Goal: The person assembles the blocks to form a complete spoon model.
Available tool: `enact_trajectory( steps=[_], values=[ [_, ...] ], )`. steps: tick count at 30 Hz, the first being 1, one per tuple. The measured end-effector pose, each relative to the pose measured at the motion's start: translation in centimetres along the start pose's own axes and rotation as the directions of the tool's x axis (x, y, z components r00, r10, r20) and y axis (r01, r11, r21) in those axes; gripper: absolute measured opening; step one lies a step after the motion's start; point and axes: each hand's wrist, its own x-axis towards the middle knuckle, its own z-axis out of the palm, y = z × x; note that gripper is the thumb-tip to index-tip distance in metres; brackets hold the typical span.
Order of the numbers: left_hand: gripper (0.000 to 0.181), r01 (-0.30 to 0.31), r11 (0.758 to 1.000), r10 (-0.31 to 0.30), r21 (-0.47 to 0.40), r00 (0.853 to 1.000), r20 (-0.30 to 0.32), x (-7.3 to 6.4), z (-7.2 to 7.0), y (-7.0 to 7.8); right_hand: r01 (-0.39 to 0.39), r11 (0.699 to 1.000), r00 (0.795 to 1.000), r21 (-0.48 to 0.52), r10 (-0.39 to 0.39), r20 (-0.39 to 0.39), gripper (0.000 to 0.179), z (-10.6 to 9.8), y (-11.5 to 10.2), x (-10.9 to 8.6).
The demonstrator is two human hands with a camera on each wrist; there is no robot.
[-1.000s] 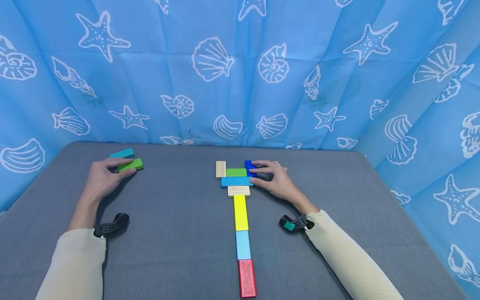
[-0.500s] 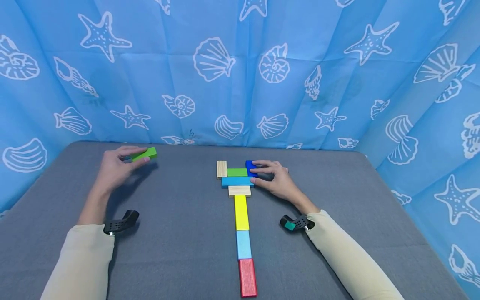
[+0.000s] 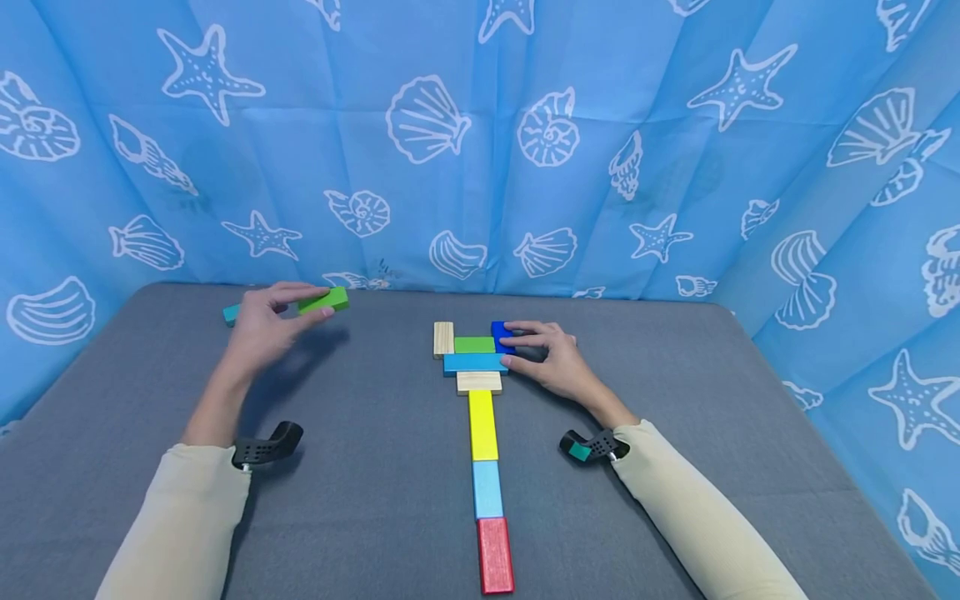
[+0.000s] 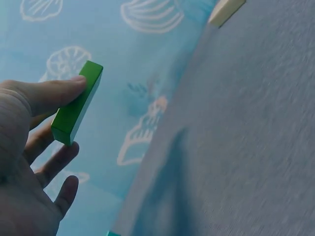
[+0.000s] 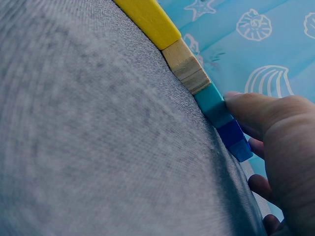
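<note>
My left hand [image 3: 264,323] pinches a green block [image 3: 324,301] between thumb and fingers, raised over the table with its shadow below. In the left wrist view the thumb lies along one face of that green block [image 4: 78,105]. My right hand [image 3: 551,358] rests at the right side of a block layout, its thumb at the end of a long blue block [image 3: 475,363]. Its other fingers touch a dark blue block [image 3: 501,335]. The right wrist view shows the thumb against the blue block [image 5: 214,105], beside the dark blue block [image 5: 230,132].
A green block [image 3: 474,344] and an upright wooden block [image 3: 443,339] adjoin the long blue one. Below run another wooden block [image 3: 478,382], then yellow [image 3: 483,425], light blue [image 3: 487,489] and red [image 3: 495,556] blocks. A teal block [image 3: 231,314] lies far left. A curtain [image 3: 480,150] hangs behind.
My left hand has lifted the green block away from the teal block and carried it to the right. My right hand and the layout have stayed in place.
</note>
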Motion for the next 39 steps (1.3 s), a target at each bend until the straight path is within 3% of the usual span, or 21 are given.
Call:
enact_trajectory(
  steps=[10, 28, 39],
  values=[
    [0.038, -0.061, 0.997, 0.063, -0.045, 0.997, 0.047, 0.4, 2.6, 1.3, -0.001, 1.000, 1.000, -0.002, 0.001, 0.002, 0.036, 0.0, 0.0, 0.0],
    [0.035, -0.115, 0.988, 0.132, -0.103, 0.975, 0.178, 2.1, 9.5, 4.2, 0.000, 1.000, 1.000, 0.019, 0.000, 0.005, 0.036, 0.0, 0.1, 0.0],
    [0.031, -0.084, 0.993, 0.100, -0.081, 0.967, 0.233, 3.3, 13.6, 5.7, -0.007, 1.000, 1.000, 0.010, 0.007, 0.007, 0.035, -0.1, 0.1, 0.0]
  ],
)
